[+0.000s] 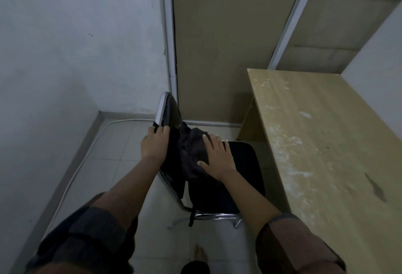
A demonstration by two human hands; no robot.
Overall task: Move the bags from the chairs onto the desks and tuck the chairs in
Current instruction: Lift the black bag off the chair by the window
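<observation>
My left hand point(154, 145) is curled over the top of the bag point(191, 154) where it leans against the chair point(245, 171) back, fingers hooked round the dark fabric and the chrome frame edge, so that grip is closed on the bag. My right hand point(217, 156) lies flat and spread on the bag's greyish front panel, fingers apart, pressing rather than clasping: that grip is open.

The bag sits on the chair seat, upright and slumped, its long axis running from the seat up toward the top of the backrest, its top end pointing far and left. A strap point(191, 217) hangs off the near edge of the seat, down past the chrome leg.

The chair stands just left of the bench point(326, 143), pulled out from it, its backrest on the left and its seat toward the bench. The bench's pale wood top is scuffed with whitish marks. I can read no brand, label or writing on the bag or chair; the fabric is too dark.
</observation>
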